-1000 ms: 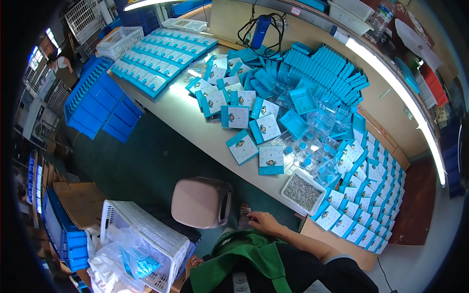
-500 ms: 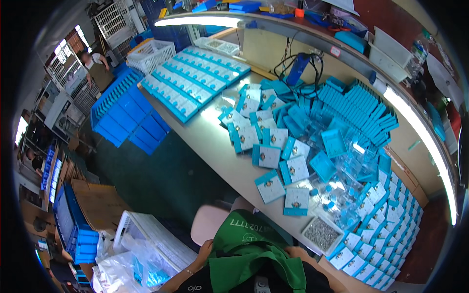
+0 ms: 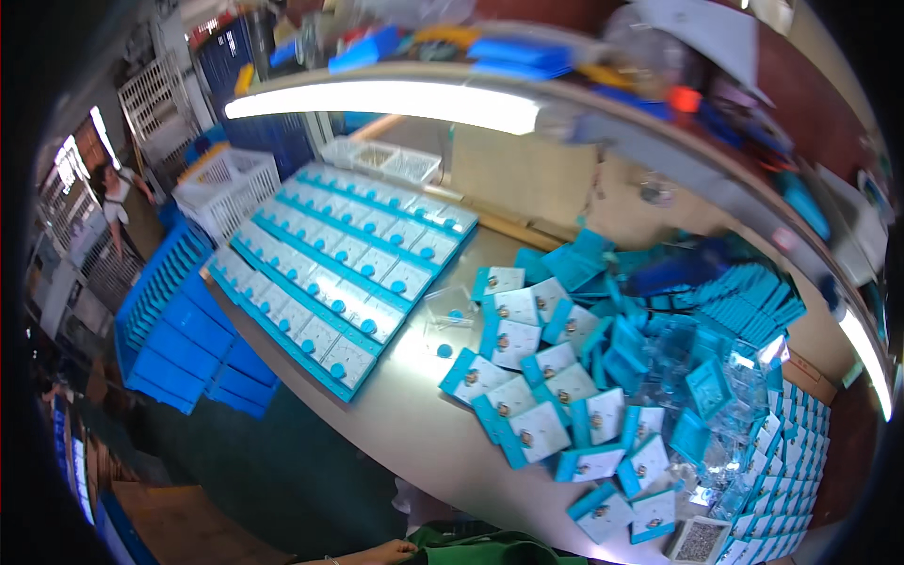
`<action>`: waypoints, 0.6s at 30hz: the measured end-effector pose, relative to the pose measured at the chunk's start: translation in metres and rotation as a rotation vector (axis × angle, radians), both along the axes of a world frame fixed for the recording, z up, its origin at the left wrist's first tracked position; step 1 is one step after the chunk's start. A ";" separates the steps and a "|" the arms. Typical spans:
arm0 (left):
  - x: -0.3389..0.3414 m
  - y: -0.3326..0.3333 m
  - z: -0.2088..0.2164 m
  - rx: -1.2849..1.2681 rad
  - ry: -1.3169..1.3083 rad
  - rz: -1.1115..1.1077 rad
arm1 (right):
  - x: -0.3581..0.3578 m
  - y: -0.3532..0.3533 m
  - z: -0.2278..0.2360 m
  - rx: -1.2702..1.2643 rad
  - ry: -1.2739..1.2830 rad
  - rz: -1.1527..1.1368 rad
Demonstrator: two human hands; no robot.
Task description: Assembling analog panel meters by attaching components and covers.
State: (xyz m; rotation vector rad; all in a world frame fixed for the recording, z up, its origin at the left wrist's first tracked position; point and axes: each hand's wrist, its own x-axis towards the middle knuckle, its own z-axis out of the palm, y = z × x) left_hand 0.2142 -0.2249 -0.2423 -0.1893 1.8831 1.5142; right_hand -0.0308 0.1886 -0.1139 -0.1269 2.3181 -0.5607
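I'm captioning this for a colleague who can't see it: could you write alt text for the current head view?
Square turquoise-and-white pieces lie piled on a workbench, with neat rows of pieces bearing round turquoise parts to the left and more rows at the right. The person's left hand shows at the bottom edge, beside a green apron.

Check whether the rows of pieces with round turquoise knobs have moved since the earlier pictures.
No: against the table, the rows of pieces keep their place at its left end; the whole view shifted because the camera moved.
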 end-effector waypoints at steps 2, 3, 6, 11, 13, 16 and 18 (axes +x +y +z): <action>0.021 -0.027 0.017 0.232 -0.343 0.275 | 0.012 -0.024 -0.003 0.052 -0.090 0.011; 0.016 -0.045 0.019 0.342 -0.507 0.402 | 0.010 -0.036 -0.001 0.076 -0.119 0.010; 0.021 -0.081 -0.010 0.644 -0.706 0.822 | 0.002 -0.064 0.001 0.137 -0.188 0.001; 0.057 -0.069 -0.138 0.115 -0.290 0.513 | 0.011 -0.067 0.005 0.158 -0.220 -0.091; 0.030 -0.065 -0.184 0.108 -0.225 0.402 | 0.009 -0.051 0.000 0.148 -0.196 -0.136; 0.003 -0.055 -0.219 0.075 -0.148 0.242 | 0.028 -0.019 -0.010 0.119 -0.187 -0.199; -0.005 -0.051 -0.231 0.037 -0.106 0.146 | 0.046 0.002 -0.018 0.085 -0.195 -0.231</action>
